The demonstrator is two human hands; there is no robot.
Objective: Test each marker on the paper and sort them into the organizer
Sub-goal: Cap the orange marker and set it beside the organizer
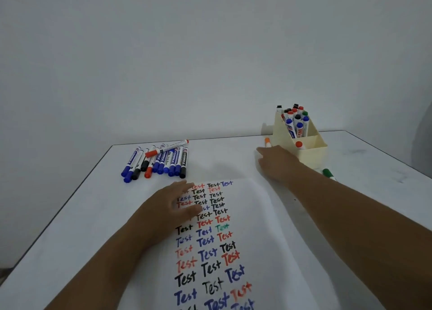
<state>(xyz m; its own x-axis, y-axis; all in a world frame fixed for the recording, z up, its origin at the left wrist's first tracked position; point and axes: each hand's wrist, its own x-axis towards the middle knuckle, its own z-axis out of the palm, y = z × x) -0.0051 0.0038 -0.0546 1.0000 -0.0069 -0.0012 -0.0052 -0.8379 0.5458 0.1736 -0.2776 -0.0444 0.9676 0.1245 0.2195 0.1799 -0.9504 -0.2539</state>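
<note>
A white paper (264,227) covered with "Test" in black, blue, red and green lies at the table's near middle. My left hand (173,206) rests flat on its upper left part, fingers straight. My right hand (275,160) reaches to the left side of the cream organizer (313,156). An orange-capped marker (267,141) pokes out just beyond its knuckles, its lower end hidden by the hand. I cannot tell whether the hand grips it. Several capped markers (295,122) stand in the organizer's tall back compartment. One red-capped marker (299,144) sits in the low front compartment.
A pile of several blue, black and red markers (159,161) lies at the far left of the white table (81,216). A green marker (328,174) lies on the table just right of my right forearm. A plain wall rises behind the far edge.
</note>
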